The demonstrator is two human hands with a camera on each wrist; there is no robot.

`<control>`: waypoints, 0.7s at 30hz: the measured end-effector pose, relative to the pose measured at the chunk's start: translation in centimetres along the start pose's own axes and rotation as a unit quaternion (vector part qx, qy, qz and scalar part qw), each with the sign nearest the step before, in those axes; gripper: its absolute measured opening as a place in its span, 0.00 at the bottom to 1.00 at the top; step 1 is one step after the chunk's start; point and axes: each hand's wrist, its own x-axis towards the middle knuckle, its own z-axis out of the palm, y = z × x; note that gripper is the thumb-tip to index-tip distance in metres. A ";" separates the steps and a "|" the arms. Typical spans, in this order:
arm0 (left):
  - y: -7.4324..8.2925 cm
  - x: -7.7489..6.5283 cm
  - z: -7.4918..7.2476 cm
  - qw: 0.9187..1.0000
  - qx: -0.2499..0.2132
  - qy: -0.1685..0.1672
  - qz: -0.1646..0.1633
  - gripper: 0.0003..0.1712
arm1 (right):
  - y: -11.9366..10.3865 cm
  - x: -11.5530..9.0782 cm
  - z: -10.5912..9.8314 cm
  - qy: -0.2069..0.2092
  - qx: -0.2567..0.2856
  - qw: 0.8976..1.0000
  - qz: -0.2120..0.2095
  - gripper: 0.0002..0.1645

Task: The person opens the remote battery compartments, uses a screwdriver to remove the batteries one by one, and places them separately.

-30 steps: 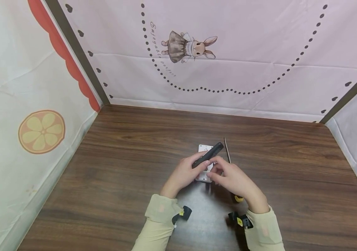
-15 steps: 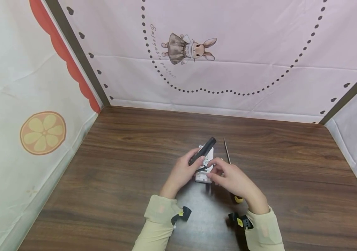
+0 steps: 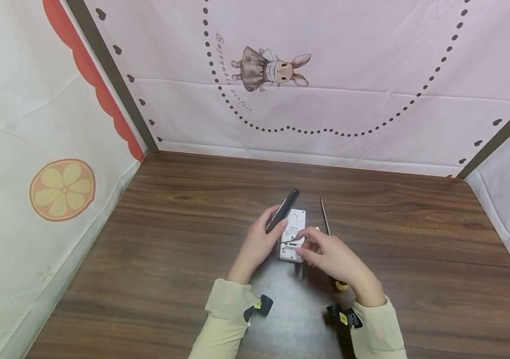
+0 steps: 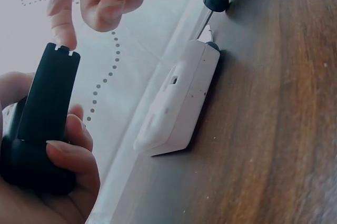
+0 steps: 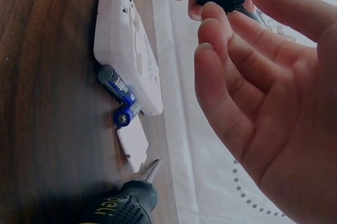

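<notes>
In my left hand (image 3: 255, 248) I hold a black remote control (image 3: 284, 209), tilted up. Its long black battery cover (image 4: 51, 92) stands out from the body, tabbed end upward. A fingertip of my right hand (image 3: 330, 252) touches that tabbed end; the thumb is apart from it in the right wrist view. The other right fingers are bent loosely and hold nothing. Beneath the hands lies a white remote control (image 3: 296, 222), back side up, its battery bay uncovered. The right hand partly hides it in the head view.
Beside the white remote lie blue batteries (image 5: 118, 84) and a small white battery cover (image 5: 133, 142). A screwdriver (image 5: 124, 203) with a dark and yellow handle lies to the right, its shaft pointing away. Printed cloth walls (image 3: 326, 109) border the wooden table (image 3: 183, 239).
My left hand has swung the black remote leftward and more upright, off the white remote's back. The black cover's end has come into sight at the right fingertips. The right hand has stayed nearly still.
</notes>
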 end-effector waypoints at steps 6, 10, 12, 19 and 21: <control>-0.1 0.1 -0.1 1.000 -0.030 0.002 -0.004 0.27 | 0.1 0.0 0.1 0.007 -0.013 1.000 0.002 0.16; -0.1 0.0 0.0 0.999 -0.033 -0.003 -0.007 0.28 | 0.4 0.1 0.2 0.011 -0.032 0.999 -0.004 0.16; -0.1 0.0 0.0 0.999 -0.036 -0.009 -0.012 0.28 | 0.5 0.2 0.3 0.007 -0.039 0.999 -0.008 0.17; 0.0 -0.1 0.1 0.998 -0.045 -0.024 -0.029 0.30 | 0.4 0.3 0.3 -0.003 -0.045 0.999 0.000 0.18; -0.1 0.0 0.1 0.998 -0.047 -0.025 -0.029 0.30 | 0.4 0.3 0.2 -0.002 -0.048 0.999 0.001 0.18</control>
